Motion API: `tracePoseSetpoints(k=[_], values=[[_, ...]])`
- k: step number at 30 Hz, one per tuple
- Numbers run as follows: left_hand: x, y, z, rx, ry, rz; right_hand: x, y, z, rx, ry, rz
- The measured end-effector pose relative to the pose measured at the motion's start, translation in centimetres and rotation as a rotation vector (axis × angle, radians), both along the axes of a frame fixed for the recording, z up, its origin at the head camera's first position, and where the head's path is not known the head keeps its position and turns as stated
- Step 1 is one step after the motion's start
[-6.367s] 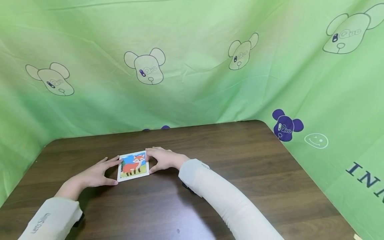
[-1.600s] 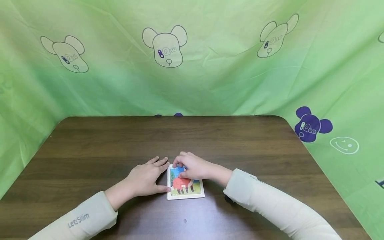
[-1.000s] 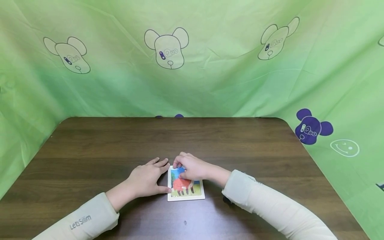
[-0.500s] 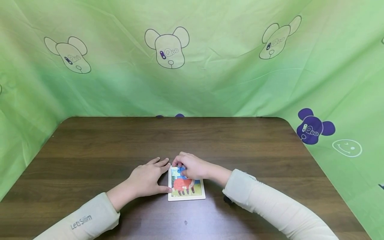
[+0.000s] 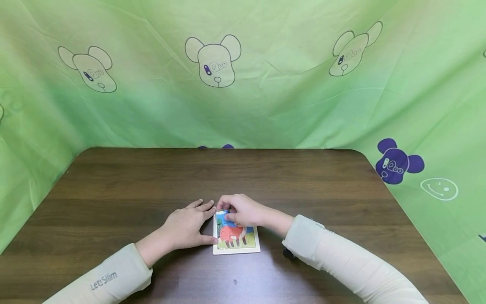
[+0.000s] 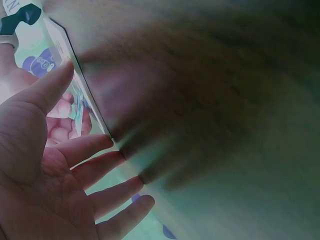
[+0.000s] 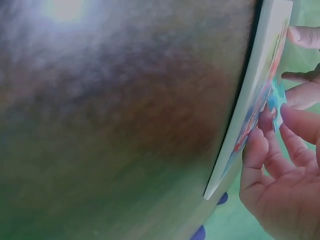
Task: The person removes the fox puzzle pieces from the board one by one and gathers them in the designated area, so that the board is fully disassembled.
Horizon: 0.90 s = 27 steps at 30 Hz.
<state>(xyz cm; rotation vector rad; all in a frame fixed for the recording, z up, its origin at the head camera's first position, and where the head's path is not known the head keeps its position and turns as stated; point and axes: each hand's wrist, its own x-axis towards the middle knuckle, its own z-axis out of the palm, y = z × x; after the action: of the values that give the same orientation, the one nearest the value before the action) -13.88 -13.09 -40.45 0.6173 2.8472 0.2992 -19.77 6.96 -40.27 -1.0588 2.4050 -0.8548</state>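
A small white-framed jigsaw puzzle (image 5: 239, 251) with a fox picture lies flat on the table. My right hand (image 5: 244, 211) is over its upper part, covering the fox's head. Between thumb and fingers it pinches a blue puzzle piece (image 7: 276, 97), which stands tilted up from the board in the right wrist view. Straight, spread fingers of my left hand (image 5: 186, 226) steady the puzzle's left side; thumb and index finger touch the frame edge. From the left wrist, the pinched piece (image 6: 80, 112) shows edge-on beyond the frame.
The brown wooden table (image 5: 152, 177) extends around the puzzle on all sides. Behind it and to the sides hangs a green curtain (image 5: 265, 97) printed with bear heads, meeting the table's back edge.
Earlier, the puzzle sat farther left in view with both hands at its sides. Since then my right hand has moved over it and grasped a piece, whose tilt changed over the last half second.
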Motion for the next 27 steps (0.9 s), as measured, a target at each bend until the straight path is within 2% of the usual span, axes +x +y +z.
tracePoseSetpoints(k=[11,19,27], values=[[0.0,0.1,0.0,-0.003,0.02,0.004,-0.1,0.0,0.5,-0.055,-0.098,-0.038],[-0.1,0.1,-0.1,0.007,0.032,-0.001,-0.4,0.6,0.6,-0.062,-0.071,-0.041],[-0.1,0.1,-0.1,0.011,0.028,0.002,-0.7,1.5,0.8,-0.081,-0.11,-0.046]])
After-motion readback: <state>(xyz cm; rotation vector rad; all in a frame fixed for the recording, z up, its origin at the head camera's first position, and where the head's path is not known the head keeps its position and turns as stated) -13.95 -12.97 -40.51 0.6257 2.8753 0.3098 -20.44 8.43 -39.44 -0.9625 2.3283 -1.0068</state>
